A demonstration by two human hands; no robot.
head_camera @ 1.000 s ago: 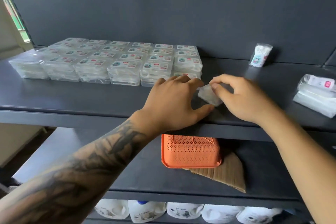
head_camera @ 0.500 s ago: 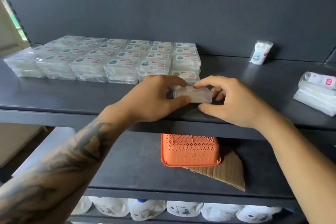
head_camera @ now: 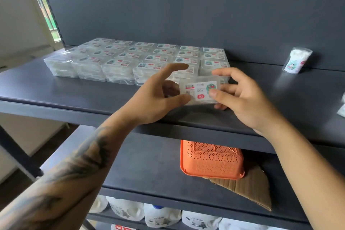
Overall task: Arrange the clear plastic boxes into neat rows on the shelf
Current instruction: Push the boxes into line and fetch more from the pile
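A clear plastic box (head_camera: 197,90) with a white label is held tilted above the front of the dark top shelf (head_camera: 74,95), label facing me. My left hand (head_camera: 158,97) pinches its left end between thumb and lower fingers, index finger stretched out. My right hand (head_camera: 240,97) grips its right end, thumb on the label. Behind it, several rows of stacked clear boxes (head_camera: 141,58) fill the shelf's left and middle.
A small white bag (head_camera: 297,62) leans on the dark back wall at the right. White packs (head_camera: 342,106) lie at the right edge. An orange perforated basket (head_camera: 211,160) sits upside down on cardboard (head_camera: 250,188) one shelf down. White jugs (head_camera: 160,215) line the bottom shelf.
The box was lifted off the shelf's front and turned so its label faces me. Both hands rose with it. The camera tilted down slightly.
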